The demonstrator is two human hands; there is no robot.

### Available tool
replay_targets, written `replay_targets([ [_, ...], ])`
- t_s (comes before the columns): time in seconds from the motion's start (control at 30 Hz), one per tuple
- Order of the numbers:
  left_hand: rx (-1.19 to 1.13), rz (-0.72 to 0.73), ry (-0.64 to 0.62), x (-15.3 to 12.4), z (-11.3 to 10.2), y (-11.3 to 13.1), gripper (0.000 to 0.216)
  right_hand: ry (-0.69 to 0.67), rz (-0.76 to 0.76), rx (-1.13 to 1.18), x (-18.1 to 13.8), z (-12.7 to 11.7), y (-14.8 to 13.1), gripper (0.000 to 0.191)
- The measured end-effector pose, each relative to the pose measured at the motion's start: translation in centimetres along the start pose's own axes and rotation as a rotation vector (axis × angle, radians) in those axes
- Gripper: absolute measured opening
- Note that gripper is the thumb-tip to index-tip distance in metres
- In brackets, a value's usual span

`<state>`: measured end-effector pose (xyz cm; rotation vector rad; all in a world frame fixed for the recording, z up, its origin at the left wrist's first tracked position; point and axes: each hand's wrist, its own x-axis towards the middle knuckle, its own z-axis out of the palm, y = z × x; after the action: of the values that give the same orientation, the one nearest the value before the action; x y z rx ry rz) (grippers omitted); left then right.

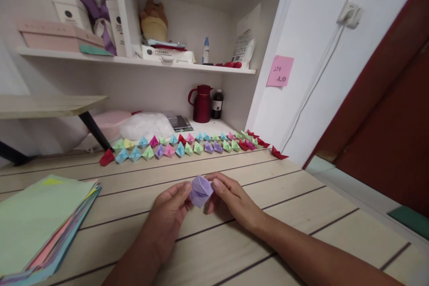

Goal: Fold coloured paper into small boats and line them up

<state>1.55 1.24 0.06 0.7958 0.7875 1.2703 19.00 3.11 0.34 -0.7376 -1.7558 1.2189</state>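
Observation:
A small folded piece of purple paper [200, 191] is held just above the wooden table [288, 214], between both hands. My left hand [169, 214] pinches its left side with thumb and fingers. My right hand [231, 199] pinches its right side, thumb on top. Beyond the hands, several folded paper boats [187, 146] in red, blue, green, pink and purple stand in two rows along the table's far edge.
A stack of coloured paper sheets [40, 223], green on top, lies at the near left. A red jug [202, 103] and a dark bottle [217, 104] stand at the back. Shelves with boxes sit above. A pink sticky note [279, 71] hangs on the white wall.

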Motion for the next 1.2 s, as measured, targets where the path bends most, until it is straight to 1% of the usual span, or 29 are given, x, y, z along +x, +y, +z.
replay_targets([
  [0.13, 0.004, 0.009, 0.016, 0.2, -0.1, 0.0, 0.033, 0.056, -0.057, -0.053, -0.1, -0.1, -0.3, 0.051],
  [0.23, 0.046, 0.053, 0.093, 0.1, 0.2, -0.2, 0.030, 0.086, -0.050, -0.124, -0.2, -0.2, -0.2, 0.052],
  [0.37, 0.182, 0.102, 0.236, 0.2, 0.3, -0.6, 0.032, 0.101, -0.020, -0.258, -0.2, -0.5, -0.3, 0.048],
  [0.5, 0.260, 0.109, 0.319, 0.3, 0.2, -0.6, 0.035, 0.128, 0.019, -0.336, -0.2, -0.5, -0.3, 0.033],
  [0.57, 0.290, 0.107, 0.359, 0.2, 0.3, -0.5, 0.035, 0.149, 0.047, -0.348, -0.2, -0.3, -0.1, 0.028],
  [0.67, 0.332, 0.117, 0.399, 0.0, 0.5, -0.4, 0.036, 0.150, 0.109, -0.271, 0.0, -0.2, 0.5, 0.030],
  [0.77, 0.336, 0.139, 0.378, 0.1, 0.4, -0.5, 0.038, 0.128, 0.198, -0.079, 0.3, -0.1, 1.0, 0.034],
  [0.87, 0.281, 0.166, 0.363, 0.3, 0.1, -0.7, 0.042, 0.156, 0.276, 0.100, 0.5, -0.1, 1.0, 0.036],
  [0.97, 0.224, 0.189, 0.397, 0.5, 0.0, -0.7, 0.047, 0.224, 0.313, 0.178, 0.6, -0.2, 0.6, 0.036],
  [1.0, 0.224, 0.197, 0.385, 0.6, 0.0, -0.7, 0.049, 0.244, 0.308, 0.182, 0.6, -0.2, 0.6, 0.035],
  [1.03, 0.232, 0.201, 0.348, 0.7, 0.0, -0.7, 0.052, 0.261, 0.297, 0.179, 0.6, -0.1, 0.5, 0.035],
  [1.13, 0.252, 0.166, 0.144, 0.9, 0.2, -0.9, 0.061, 0.262, 0.248, 0.142, 0.5, 0.1, 0.4, 0.034],
  [1.17, 0.257, 0.142, 0.086, 0.9, 0.3, -1.0, 0.061, 0.250, 0.231, 0.127, 0.4, 0.2, 0.4, 0.035],
  [1.2, 0.264, 0.122, 0.057, 0.9, 0.4, -1.1, 0.057, 0.236, 0.216, 0.113, 0.3, 0.4, 0.5, 0.035],
])
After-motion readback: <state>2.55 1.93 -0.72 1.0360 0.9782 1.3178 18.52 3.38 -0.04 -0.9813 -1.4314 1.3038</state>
